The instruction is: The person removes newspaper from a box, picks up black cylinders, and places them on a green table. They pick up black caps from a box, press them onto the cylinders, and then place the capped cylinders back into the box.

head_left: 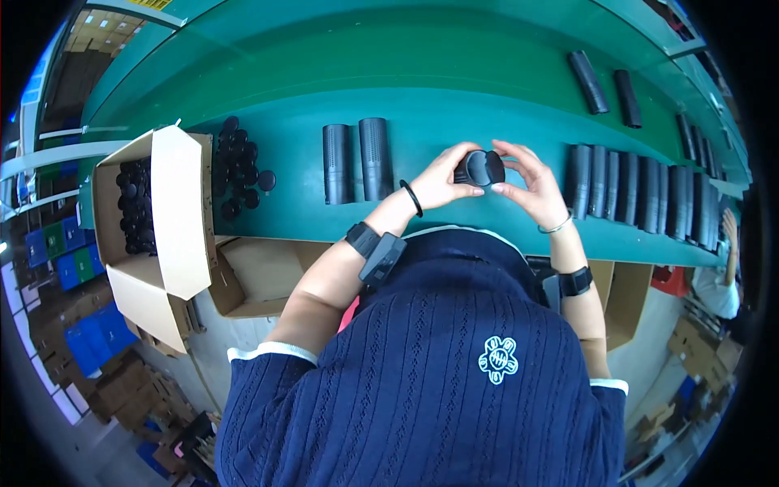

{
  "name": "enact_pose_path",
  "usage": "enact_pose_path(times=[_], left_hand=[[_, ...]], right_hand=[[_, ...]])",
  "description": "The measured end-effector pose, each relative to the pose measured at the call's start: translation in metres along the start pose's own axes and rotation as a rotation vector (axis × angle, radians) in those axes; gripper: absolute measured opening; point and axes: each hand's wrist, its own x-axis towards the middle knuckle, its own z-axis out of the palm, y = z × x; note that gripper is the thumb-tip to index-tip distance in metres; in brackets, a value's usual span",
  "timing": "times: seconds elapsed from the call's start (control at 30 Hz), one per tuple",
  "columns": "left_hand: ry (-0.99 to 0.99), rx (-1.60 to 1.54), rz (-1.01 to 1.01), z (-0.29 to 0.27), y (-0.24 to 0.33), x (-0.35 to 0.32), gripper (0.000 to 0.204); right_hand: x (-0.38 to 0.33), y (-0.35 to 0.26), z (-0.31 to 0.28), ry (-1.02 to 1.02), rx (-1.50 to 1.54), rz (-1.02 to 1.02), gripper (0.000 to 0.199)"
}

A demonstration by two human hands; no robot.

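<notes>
My left hand is closed round a black cylindrical tube, its end turned toward my right. At that end, my right hand pinches a round black cap between thumb and fingers. The cap partly covers the tube's end and looks slightly askew. Two more black tubes with dotted upper parts are side by side to the left of my hands. Farther left, a heap of loose round black caps lies on the green table.
An open cardboard box full of black caps sits at the left. Along the right runs a row of several black tubes. Other tubes lie on the green strip behind. Another person's hand shows at the far right.
</notes>
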Motion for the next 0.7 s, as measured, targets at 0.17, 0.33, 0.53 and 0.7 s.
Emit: enact_pose_path(times=[0.17, 0.33, 0.53, 0.7], left_hand=[[0.126, 0.309, 0.121, 0.008, 0.002, -0.001, 0.076], [0.058, 0.4, 0.125, 0.01, 0.011, -0.004, 0.078], [0.086, 0.429, 0.103, 0.014, 0.003, -0.001, 0.065], [0.087, 0.425, 0.11, 0.012, 0.002, -0.002, 0.061]], right_hand=[[0.002, 0.003, 0.009, 0.022, -0.349, -0.082, 0.055], [-0.004, 0.001, 0.008, 0.035, -0.439, -0.076, 0.053], [-0.006, -0.001, 0.012, 0.046, -0.522, -0.091, 0.054], [-0.003, -0.012, 0.017, 0.017, -0.623, -0.094, 0.054]])
